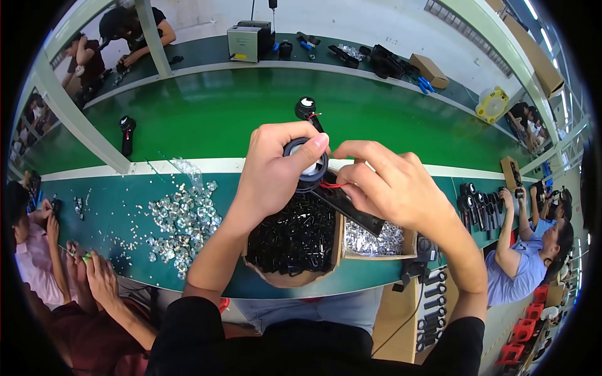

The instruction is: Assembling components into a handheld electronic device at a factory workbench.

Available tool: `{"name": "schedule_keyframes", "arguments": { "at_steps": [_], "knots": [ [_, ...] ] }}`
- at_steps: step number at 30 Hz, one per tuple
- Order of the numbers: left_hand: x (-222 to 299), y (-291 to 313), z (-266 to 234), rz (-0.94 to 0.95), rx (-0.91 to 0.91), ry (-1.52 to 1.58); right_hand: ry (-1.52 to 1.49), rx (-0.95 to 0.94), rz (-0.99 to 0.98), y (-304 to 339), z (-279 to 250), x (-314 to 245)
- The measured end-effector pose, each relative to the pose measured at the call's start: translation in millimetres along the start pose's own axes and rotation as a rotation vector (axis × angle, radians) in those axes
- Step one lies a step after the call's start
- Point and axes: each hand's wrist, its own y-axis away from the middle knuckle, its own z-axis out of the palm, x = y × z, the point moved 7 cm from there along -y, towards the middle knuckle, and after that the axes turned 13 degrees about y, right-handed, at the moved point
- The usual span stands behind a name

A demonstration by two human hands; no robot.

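My left hand (269,166) is closed around the round head of a black handheld device (352,212), thumb across its ring. The device's open handle slants down to the right. Red wires (331,185) come out where head and handle meet, and my right hand (392,185) pinches them between thumb and fingers. Under the device stands a cardboard box (288,279) of small black plastic parts (291,238). Beside it, partly covered by the handle and my right hand, a smaller box (376,256) holds small shiny metal pieces (374,241).
A pile of shiny clear parts (175,219) lies left on the green table. Beyond runs a green belt (238,94) with similar devices, one (127,135) at left. More devices (480,210) lie right. A white post (81,109) rises left. Co-workers sit on both sides.
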Motion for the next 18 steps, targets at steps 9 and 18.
{"name": "schedule_keyframes", "arguments": {
  "at_steps": [9,18],
  "knots": [
    [-18.9,-3.9,7.9,-0.192,-0.212,0.452,-0.762,-0.158,0.341,-13.4,20.5,38.8],
    [14.1,0.8,20.7,0.134,-0.293,0.368,-2.101,-0.325,0.894,16.6,76.3,43.7]
  ]
}}
